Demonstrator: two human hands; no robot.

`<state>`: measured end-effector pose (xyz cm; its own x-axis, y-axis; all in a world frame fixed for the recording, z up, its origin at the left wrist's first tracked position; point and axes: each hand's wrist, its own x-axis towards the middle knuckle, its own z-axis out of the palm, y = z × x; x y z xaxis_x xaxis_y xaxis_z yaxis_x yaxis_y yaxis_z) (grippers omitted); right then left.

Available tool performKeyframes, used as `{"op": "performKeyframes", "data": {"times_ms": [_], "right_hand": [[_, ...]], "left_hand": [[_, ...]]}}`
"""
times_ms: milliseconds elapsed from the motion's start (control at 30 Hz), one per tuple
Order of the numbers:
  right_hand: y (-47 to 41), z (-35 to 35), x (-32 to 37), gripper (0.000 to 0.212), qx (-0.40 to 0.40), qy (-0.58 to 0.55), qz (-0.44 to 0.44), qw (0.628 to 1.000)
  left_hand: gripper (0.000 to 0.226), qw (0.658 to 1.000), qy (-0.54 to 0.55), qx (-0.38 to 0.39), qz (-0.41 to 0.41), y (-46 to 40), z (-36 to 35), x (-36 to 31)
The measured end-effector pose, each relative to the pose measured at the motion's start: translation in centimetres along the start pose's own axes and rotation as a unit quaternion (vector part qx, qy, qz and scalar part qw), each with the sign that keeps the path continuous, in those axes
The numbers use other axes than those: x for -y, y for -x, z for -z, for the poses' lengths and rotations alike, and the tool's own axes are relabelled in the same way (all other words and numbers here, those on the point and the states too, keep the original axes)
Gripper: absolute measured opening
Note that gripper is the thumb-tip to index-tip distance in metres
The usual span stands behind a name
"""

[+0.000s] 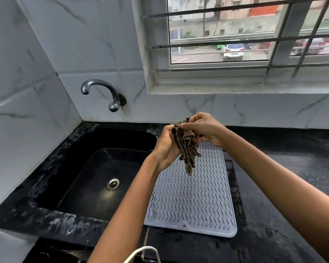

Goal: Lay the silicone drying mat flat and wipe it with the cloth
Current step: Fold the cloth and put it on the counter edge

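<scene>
A pale grey silicone drying mat [196, 196] with wavy ridges lies flat on the black counter, just right of the sink. Above its far end I hold a bunched brown striped cloth [187, 149] in the air with both hands. My left hand [165, 149] grips the cloth from the left and below. My right hand [205, 130] pinches its top from the right. The loose end of the cloth hangs down over the mat without touching it. My forearms hide part of the mat's left edge and far right corner.
A black sink [95, 179] with a steel drain sits left of the mat. A chrome tap [103, 92] projects from the marble-tiled wall above it. The black counter [292, 186] stretches to the right. A barred window [245, 35] is behind. A white wire loop [142, 251] shows at the bottom edge.
</scene>
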<state>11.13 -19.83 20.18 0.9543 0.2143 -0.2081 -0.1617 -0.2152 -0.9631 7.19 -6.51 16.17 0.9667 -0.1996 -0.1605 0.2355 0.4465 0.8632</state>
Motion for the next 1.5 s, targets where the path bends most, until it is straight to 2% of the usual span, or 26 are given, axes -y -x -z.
{"op": "performKeyframes", "data": {"times_ms": [67,133,200,267,333,367,433,467,500,567,633,733,767,833,900,1000,1067,1167,1233,1300,1400,1500], "right_hand": [[-0.1,-0.4,-0.2,0.033,-0.019,0.000,0.003,1.000],[-0.3,-0.4,-0.2,0.032,-0.024,0.006,-0.008,1.000],[-0.4,0.3,0.1,0.029,0.006,-0.021,-0.029,0.999],[-0.4,1.6,0.6,0.025,0.050,-0.044,-0.038,0.997],[-0.3,3.1,1.0,0.022,0.046,0.049,-0.028,0.997],[-0.3,3.8,1.1,0.025,0.043,0.149,-0.017,0.988],[-0.2,4.4,1.5,0.048,0.063,0.348,0.030,0.935],[-0.2,4.2,1.7,0.062,0.077,0.386,0.075,0.916],[0.0,3.9,2.0,0.075,0.102,0.374,0.119,0.914],[0.3,3.2,2.8,0.086,0.164,0.280,0.138,0.936],[0.3,2.8,3.4,0.075,0.174,0.284,0.148,0.931],[0.1,2.6,4.4,0.036,0.131,0.365,0.195,0.901],[0.0,2.4,4.6,0.029,0.127,0.375,0.206,0.895],[-0.4,2.4,4.9,0.021,0.127,0.366,0.204,0.899],[-0.6,2.9,5.2,0.016,0.140,0.328,0.167,0.919],[-0.8,4.6,5.2,0.007,0.172,0.268,0.124,0.940],[-1.0,5.3,4.9,0.002,0.176,0.261,0.116,0.942],[-1.2,5.6,4.3,0.009,0.122,0.254,0.132,0.950],[-1.2,5.8,4.1,0.013,0.072,0.229,0.145,0.960],[-1.2,6.3,3.7,0.015,0.044,0.219,0.143,0.964],[-0.7,7.7,2.6,0.014,0.028,0.208,0.106,0.972],[0.6,9.4,1.4,0.011,0.040,0.226,0.044,0.972]], "left_hand": [[0.050,1.000,-0.017,0.014,-0.003,0.1,0.0,0.1],[0.030,0.999,-0.049,0.007,-0.016,-0.1,0.2,0.3],[0.018,0.997,-0.064,-0.035,-0.019,-0.3,0.3,0.1],[0.017,0.993,-0.062,-0.098,-0.025,-0.4,0.7,-0.6],[0.019,0.986,-0.098,-0.122,-0.050,-0.5,1.2,-1.8],[0.021,0.980,-0.149,-0.113,-0.065,-0.4,1.4,-2.3],[0.030,0.957,-0.265,-0.073,-0.091,-0.4,1.3,-3.2],[0.039,0.946,-0.305,-0.050,-0.097,-0.4,1.0,-3.5],[0.050,0.938,-0.333,-0.026,-0.095,-0.5,0.6,-3.8],[0.067,0.921,-0.384,0.009,-0.074,-1.0,0.1,-4.3],[0.076,0.913,-0.406,0.026,-0.042,-1.2,0.0,-4.9],[0.094,0.942,-0.327,0.073,0.000,-1.4,0.8,-5.4],[0.099,0.944,-0.318,0.088,0.004,-1.3,1.0,-5.6],[0.106,0.928,-0.358,0.108,0.007,-1.0,1.3,-5.9],[0.091,0.897,-0.427,0.108,0.000,-1.0,1.7,-5.8],[0.032,0.869,-0.487,0.083,-0.008,-1.1,2.5,-6.3],[0.017,0.855,-0.514,0.072,-0.015,-1.4,2.7,-7.0],[0.008,0.813,-0.578,0.065,-0.043,-2.1,2.2,-8.0],[0.014,0.787,-0.610,0.061,-0.068,-2.6,1.5,-8.4],[0.012,0.782,-0.615,0.059,-0.082,-3.3,1.1,-8.5],[0.022,0.792,-0.599,0.068,-0.097,-4.4,0.2,-7.9],[0.025,0.774,-0.621,0.102,-0.068,-4.5,-1.3,-6.3]]}}
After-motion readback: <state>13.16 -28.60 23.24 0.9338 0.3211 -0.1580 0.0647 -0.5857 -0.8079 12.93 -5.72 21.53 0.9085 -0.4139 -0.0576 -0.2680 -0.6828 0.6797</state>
